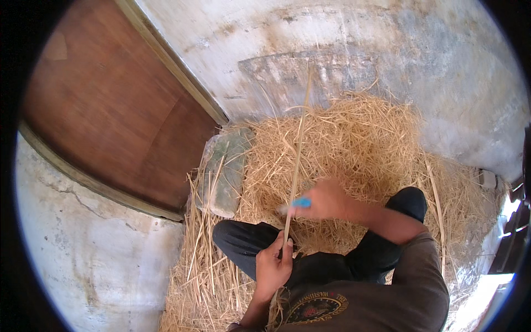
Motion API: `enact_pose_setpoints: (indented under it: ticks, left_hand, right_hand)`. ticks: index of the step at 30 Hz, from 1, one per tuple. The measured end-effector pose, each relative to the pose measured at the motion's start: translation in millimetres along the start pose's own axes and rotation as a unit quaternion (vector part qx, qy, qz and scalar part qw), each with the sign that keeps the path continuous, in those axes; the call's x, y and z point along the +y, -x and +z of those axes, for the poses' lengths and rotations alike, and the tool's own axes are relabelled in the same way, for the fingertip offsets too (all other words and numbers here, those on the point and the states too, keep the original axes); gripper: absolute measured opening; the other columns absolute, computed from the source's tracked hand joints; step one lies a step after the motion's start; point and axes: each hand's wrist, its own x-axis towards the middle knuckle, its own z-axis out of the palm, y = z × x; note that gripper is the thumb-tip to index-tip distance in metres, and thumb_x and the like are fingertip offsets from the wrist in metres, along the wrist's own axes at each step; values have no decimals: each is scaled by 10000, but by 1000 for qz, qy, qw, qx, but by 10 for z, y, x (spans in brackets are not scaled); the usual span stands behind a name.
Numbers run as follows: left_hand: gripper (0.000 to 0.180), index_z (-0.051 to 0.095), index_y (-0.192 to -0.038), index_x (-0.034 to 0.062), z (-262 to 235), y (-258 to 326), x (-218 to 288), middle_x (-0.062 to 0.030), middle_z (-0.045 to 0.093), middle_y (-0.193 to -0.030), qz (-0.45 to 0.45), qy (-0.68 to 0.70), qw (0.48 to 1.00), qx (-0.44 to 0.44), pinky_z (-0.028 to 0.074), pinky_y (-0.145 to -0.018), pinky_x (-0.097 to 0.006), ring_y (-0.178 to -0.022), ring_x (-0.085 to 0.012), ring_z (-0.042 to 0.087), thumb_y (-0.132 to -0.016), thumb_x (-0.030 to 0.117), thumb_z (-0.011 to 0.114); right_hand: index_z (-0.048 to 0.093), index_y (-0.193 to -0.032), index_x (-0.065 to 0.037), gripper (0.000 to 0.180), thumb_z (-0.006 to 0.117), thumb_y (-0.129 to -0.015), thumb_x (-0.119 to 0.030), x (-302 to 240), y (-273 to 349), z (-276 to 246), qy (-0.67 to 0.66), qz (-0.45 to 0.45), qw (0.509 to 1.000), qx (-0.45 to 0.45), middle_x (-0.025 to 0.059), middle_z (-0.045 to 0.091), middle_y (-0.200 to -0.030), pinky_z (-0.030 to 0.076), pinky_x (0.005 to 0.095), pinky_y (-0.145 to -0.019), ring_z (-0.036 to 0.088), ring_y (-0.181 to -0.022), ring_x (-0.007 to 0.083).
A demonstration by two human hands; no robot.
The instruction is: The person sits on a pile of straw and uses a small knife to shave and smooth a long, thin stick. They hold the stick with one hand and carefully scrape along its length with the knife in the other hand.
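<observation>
A long, thin, pale strip [299, 146], seemingly bamboo, slants up and away from my lap toward the wall. Its near end is pinched between the thumb and fingers of my left hand [273, 264], close above my crossed legs. My right hand [327, 200] is closed around a blue-handled knife [301, 203], just beside the strip's lower half. Motion smears this hand and the short greyish blade, so whether the blade touches the strip is unclear.
Heaped straw-like shavings [359, 130] surround my legs. A greenish-grey stone slab [228, 171] lies to the left, near a brown wooden door [116, 105]. A weathered wall [442, 72] rises behind the heap. Another pale strip [435, 191] lies to the right.
</observation>
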Motion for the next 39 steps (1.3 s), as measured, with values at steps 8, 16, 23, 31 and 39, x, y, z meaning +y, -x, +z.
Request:
enact_pose_setpoints:
  ticks: [8, 16, 23, 31, 39]
  left_hand:
    - [354, 570, -1206, -29, -42, -174, 126, -235, 544, -608, 19, -81, 996, -13, 440, -486, -379, -521, -363, 602, -895, 140, 564]
    - [330, 594, -1157, -55, -2, 138, -137, -279, 641, -965, 17, -2, 998, -58, 511, -594, -307, -662, -289, 687, -915, 170, 580]
    - [296, 585, -1174, -44, -75, 252, 35, -148, 637, -846, -60, -20, 989, -131, 468, -644, -263, -705, -112, 564, -949, 146, 550]
    - [254, 583, -1170, -13, -88, 99, -25, 61, 435, -635, -108, 167, 970, -141, 328, -502, -201, -559, -25, 386, -995, 144, 487]
    - [377, 527, -1214, -45, -74, -44, -122, 15, 399, -521, -146, 412, 887, -150, 334, -450, -205, -395, -62, 335, -1036, 250, 375]
  right_hand:
    - [594, -510, -95, 761, 536, -660, -839, 126, -131, 134, 48, -104, 984, 138, 109, 503, -422, 431, 396, -415, 552, -401, 287]
    - [599, -583, -61, 768, 468, -771, -794, 1107, -570, -207, 32, 189, 978, 85, 80, 496, -476, 432, 386, -444, 528, -457, 222]
    - [696, -764, -117, 756, 371, -815, -797, 1940, -628, -293, 48, 271, 951, 141, 75, 590, -546, 489, 377, -492, 621, -545, 251]
    - [249, -502, -178, 703, 334, -839, -789, 1277, -829, -80, -733, 286, 615, -60, -47, 217, -417, 226, 256, -294, 194, -320, 69]
    - [593, -563, -50, 780, 446, -799, -779, 239, -167, -107, -51, 4, 998, 47, 94, 497, -438, 413, 423, -416, 512, -382, 278]
